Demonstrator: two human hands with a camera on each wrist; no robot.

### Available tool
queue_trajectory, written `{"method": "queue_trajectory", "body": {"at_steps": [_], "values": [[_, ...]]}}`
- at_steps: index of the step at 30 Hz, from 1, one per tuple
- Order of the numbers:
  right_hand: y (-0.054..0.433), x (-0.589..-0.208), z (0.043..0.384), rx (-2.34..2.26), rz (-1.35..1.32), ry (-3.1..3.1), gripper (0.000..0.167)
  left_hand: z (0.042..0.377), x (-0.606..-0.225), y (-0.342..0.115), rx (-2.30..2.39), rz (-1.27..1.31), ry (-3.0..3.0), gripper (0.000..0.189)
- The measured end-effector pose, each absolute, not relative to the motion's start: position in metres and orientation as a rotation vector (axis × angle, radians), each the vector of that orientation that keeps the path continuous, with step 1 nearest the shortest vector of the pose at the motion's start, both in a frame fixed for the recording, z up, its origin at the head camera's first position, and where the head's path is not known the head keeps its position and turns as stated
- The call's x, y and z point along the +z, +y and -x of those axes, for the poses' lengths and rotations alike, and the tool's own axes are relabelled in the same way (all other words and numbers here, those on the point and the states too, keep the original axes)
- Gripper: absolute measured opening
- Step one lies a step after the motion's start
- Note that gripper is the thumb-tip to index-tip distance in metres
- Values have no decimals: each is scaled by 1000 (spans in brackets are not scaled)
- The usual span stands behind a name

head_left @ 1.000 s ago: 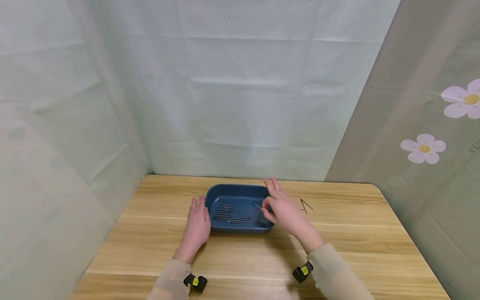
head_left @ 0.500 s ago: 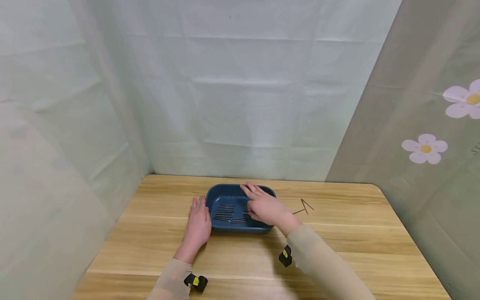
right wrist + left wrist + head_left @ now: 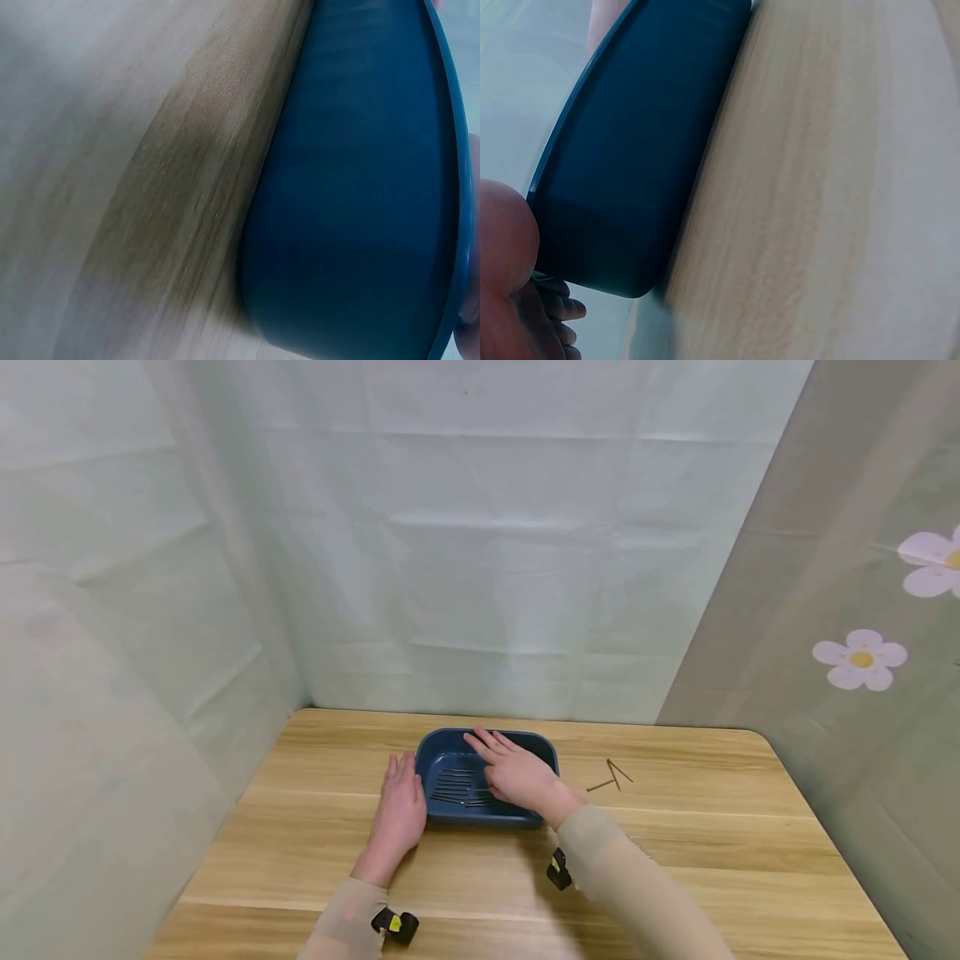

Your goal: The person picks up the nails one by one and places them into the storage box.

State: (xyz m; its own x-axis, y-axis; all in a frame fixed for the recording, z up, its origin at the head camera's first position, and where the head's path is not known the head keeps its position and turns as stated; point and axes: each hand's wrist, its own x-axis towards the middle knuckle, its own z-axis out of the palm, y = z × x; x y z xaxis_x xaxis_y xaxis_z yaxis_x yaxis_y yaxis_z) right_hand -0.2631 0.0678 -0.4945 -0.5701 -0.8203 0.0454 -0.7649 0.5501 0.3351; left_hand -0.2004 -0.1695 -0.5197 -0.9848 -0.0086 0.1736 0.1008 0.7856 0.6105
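A dark blue tray (image 3: 450, 818) sits on the table. Inside it, several thin dark nails (image 3: 452, 781) lie roughly parallel on the left side, with a shorter group at the front middle. My left hand (image 3: 399, 806) rests against the tray's left end, its fingers extended. My right hand (image 3: 521, 777) is down inside the tray, thumb and index finger pinching a nail (image 3: 482, 790) whose tip shows beside them; its other fingers are spread. In the left wrist view, the thumb (image 3: 506, 236) lies at the tray's rim. The right wrist view shows mostly the tray's outer wall (image 3: 352, 180).
To the right of the tray, several loose nails (image 3: 617, 772) lie crossed on the wooden table (image 3: 712, 827). Pale curtains (image 3: 480, 568) hang behind the table and along its sides. Both wrists wear small black cameras.
My right hand has moved left and lower with the nail, from the tray's right end to beside the nails lying inside. The left hand has stayed at the tray's left end.
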Motion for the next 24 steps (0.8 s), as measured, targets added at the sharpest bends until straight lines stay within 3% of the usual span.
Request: {"method": "queue_trajectory", "body": {"at_steps": [24], "values": [[65,-495,263,-487,-1334,-2601,22,199,-520,-167,-991,72,-2811,50]]}}
